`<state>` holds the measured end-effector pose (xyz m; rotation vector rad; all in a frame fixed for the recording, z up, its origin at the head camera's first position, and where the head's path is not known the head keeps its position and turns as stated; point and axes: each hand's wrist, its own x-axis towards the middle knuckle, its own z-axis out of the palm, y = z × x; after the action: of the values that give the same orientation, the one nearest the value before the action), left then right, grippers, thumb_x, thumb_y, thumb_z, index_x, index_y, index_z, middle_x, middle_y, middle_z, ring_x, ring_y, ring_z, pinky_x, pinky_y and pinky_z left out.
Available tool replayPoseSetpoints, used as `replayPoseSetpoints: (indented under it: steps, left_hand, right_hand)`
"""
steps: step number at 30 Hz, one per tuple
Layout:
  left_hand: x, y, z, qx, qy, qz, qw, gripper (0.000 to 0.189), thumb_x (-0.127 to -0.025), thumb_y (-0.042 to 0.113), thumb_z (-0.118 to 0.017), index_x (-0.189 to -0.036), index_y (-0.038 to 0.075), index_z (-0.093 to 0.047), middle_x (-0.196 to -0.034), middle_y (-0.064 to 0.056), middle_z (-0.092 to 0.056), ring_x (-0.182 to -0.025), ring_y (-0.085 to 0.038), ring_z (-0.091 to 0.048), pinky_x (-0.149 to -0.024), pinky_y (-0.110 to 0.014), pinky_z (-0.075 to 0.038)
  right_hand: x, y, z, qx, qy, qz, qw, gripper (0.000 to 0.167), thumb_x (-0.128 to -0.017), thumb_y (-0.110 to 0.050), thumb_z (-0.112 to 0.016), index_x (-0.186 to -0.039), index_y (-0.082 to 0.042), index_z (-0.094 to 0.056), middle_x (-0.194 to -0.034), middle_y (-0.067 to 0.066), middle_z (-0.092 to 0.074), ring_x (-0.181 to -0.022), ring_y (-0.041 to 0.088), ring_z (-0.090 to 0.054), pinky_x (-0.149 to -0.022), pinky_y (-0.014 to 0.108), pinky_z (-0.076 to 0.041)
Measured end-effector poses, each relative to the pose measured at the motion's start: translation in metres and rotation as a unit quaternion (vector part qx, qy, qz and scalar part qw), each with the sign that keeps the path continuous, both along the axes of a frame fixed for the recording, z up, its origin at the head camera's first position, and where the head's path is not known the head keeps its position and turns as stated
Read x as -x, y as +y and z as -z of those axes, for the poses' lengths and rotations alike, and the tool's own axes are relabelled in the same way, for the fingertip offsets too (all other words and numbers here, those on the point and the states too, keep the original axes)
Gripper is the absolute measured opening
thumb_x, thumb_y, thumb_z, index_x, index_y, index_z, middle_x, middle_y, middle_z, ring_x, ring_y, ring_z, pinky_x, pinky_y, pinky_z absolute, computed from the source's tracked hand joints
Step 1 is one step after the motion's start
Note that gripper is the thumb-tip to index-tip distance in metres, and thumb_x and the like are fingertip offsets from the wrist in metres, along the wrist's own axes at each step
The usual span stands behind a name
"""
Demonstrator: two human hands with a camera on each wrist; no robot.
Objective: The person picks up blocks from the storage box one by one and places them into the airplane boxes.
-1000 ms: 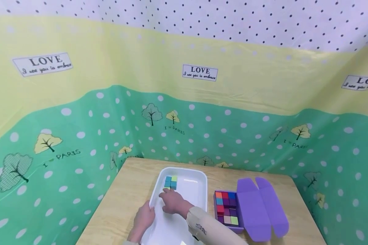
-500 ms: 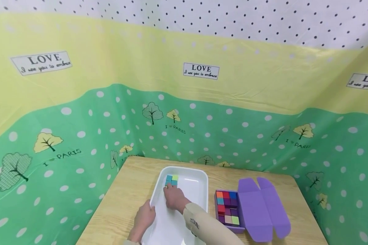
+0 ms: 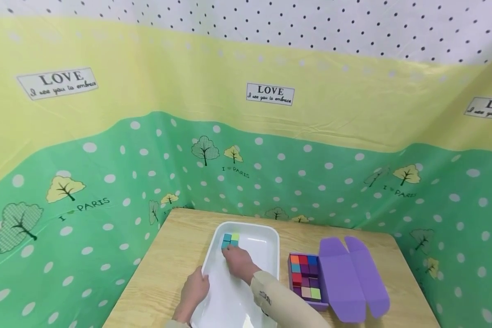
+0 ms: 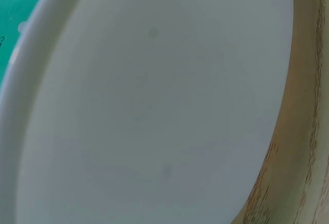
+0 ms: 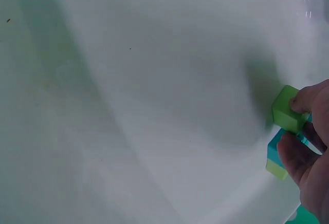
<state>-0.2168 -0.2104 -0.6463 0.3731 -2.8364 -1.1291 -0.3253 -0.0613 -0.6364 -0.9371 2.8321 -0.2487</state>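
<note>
A white tray [image 3: 221, 303] lies on the table, and its pale surface [image 4: 154, 106] fills most of the left wrist view. My left hand [image 3: 195, 288] holds the tray's left rim, thumb on the inner side. Toward the tray's far left corner, small blue blocks [image 3: 227, 237] and a yellow-green block [image 3: 235, 237] sit close together. At the near side of this group is my right hand [image 3: 238, 263]. In the right wrist view its fingers pinch a green block [image 5: 285, 112], and the thumb lies against a blue block [image 5: 274, 147]. The hand hides part of the group.
To the right of the tray stands a purple box [image 3: 320, 306] with several coloured blocks inside. Its lid [image 3: 344, 282] is folded out to the right. Wooden table [image 3: 156, 264] surrounds both, with a patterned curtain [image 3: 270, 182] behind.
My right hand has moved slightly farther in and to the right, with its fingers drawn closer together against the blocks. The near green block is now hidden in the head view. The left hand stays put.
</note>
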Motion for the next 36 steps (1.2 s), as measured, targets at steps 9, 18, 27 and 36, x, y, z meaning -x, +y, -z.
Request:
replayPoseSetpoints:
  steps: [9,18,27,36]
  left_hand:
    - [0.0,0.005,0.004,0.012,-0.009,0.003,0.9999,0.033,-0.094,0.007,-0.051,-0.122,-0.011,-0.052,-0.102,-0.031,-0.064,-0.082,-0.043,-0.067,-0.059,-0.052,-0.058]
    - [0.001,0.004,0.007,0.02,-0.014,0.006,0.9997,0.033,-0.095,0.008,-0.051,-0.122,-0.01,-0.052,-0.102,-0.031,-0.064,-0.081,-0.042,-0.067,-0.056,-0.05,-0.057]
    - [-0.002,-0.001,0.005,0.018,-0.021,0.005,0.9996,0.034,-0.095,0.008,-0.049,-0.123,-0.012,-0.051,-0.108,-0.033,-0.062,-0.09,-0.046,-0.065,-0.065,-0.055,-0.057]
    - [0.002,-0.003,0.003,0.006,-0.017,0.011,0.9998,0.034,-0.095,0.009,-0.047,-0.122,-0.011,-0.051,-0.106,-0.032,-0.062,-0.082,-0.041,-0.067,-0.057,-0.048,-0.058]
  right_hand:
    - [-0.014,0.032,-0.024,0.066,-0.037,-0.006,0.9971,0.039,-0.076,-0.003,-0.074,-0.113,-0.014,-0.068,-0.093,-0.005,-0.059,-0.081,0.008,-0.056,-0.074,0.024,-0.054]
    - [-0.03,0.096,-0.061,0.155,-0.023,-0.016,0.9876,0.037,-0.075,-0.006,-0.076,-0.11,-0.012,-0.066,-0.094,-0.007,-0.058,-0.078,0.004,-0.051,-0.071,0.021,-0.051]
    - [-0.045,0.167,-0.071,0.197,-0.008,0.004,0.9804,0.033,-0.08,-0.011,-0.076,-0.11,-0.006,-0.064,-0.099,0.0,-0.06,-0.087,0.012,-0.058,-0.073,0.026,-0.054]
    - [-0.047,0.225,-0.069,0.242,0.025,0.05,0.9687,0.033,-0.076,-0.006,-0.079,-0.104,-0.003,-0.061,-0.091,0.0,-0.058,-0.079,0.013,-0.056,-0.064,0.026,-0.053]
